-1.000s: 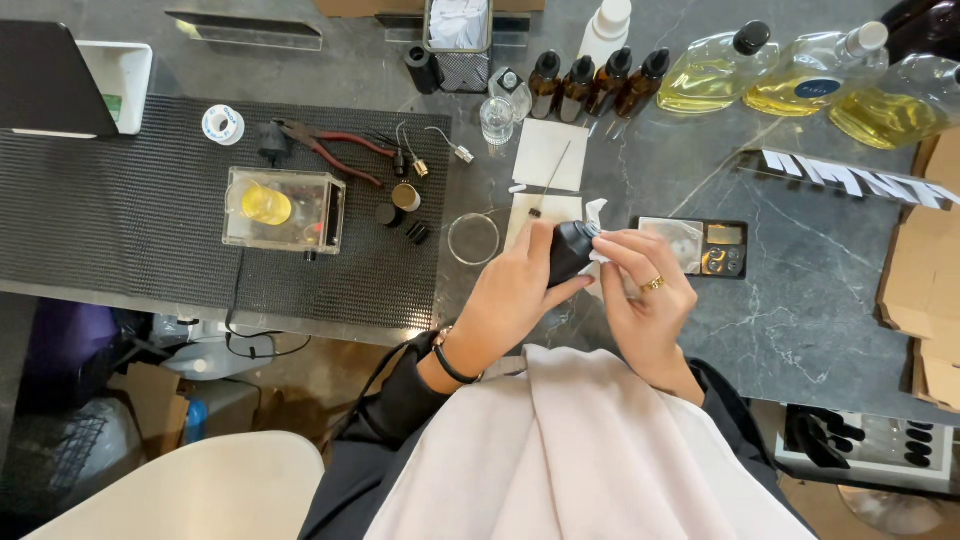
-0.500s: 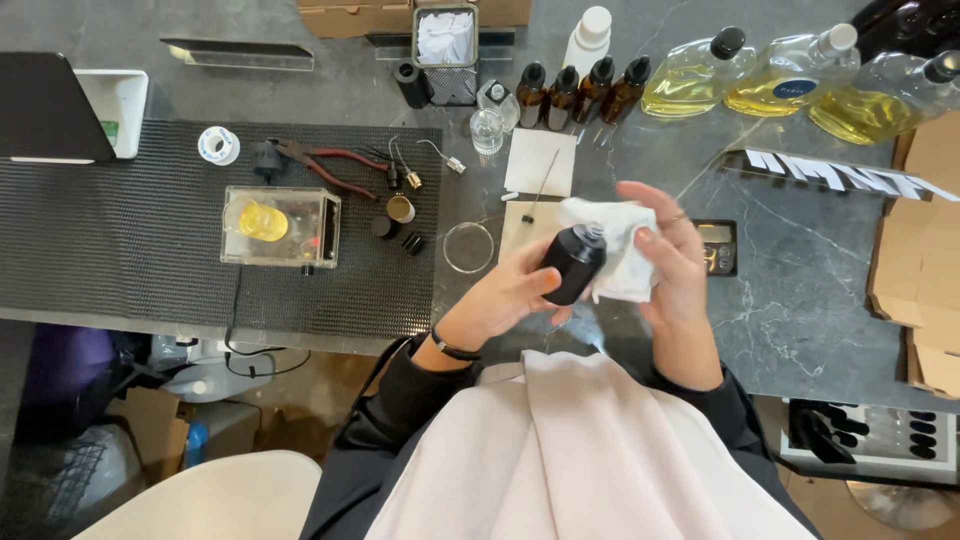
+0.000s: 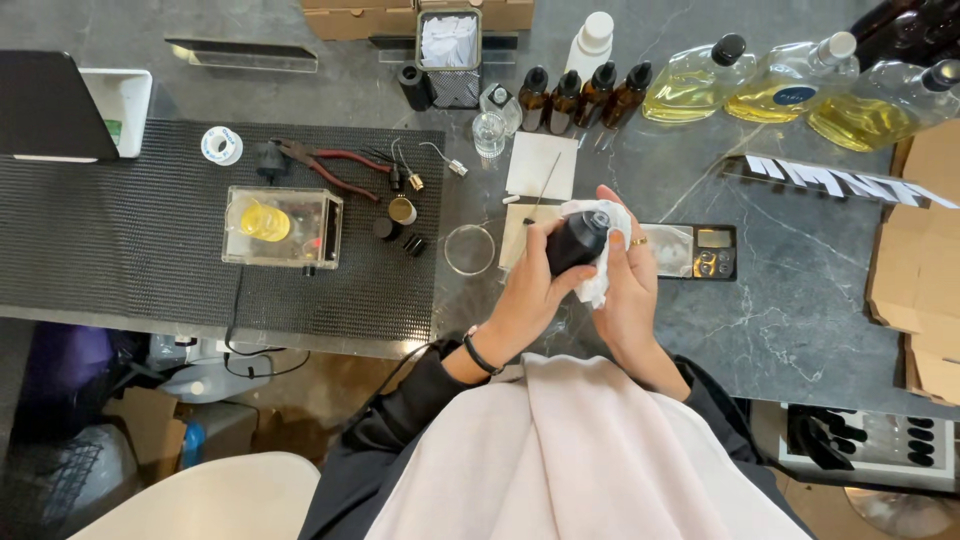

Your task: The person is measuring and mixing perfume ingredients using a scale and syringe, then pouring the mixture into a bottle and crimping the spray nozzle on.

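While left hand (image 3: 528, 290) grips dark bottle (image 3: 577, 243) — right hand (image 3: 628, 285) clutches white tissue (image 3: 600, 280).

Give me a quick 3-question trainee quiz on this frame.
1. True or false: the left hand grips the dark bottle.
2. What does the right hand press on the bottle? A) pliers B) white cloth C) tape roll
3. Fill in: the clear box with a yellow thing inside sits on the black ___.

Key: 1 true. 2 B, the white cloth. 3 mat.
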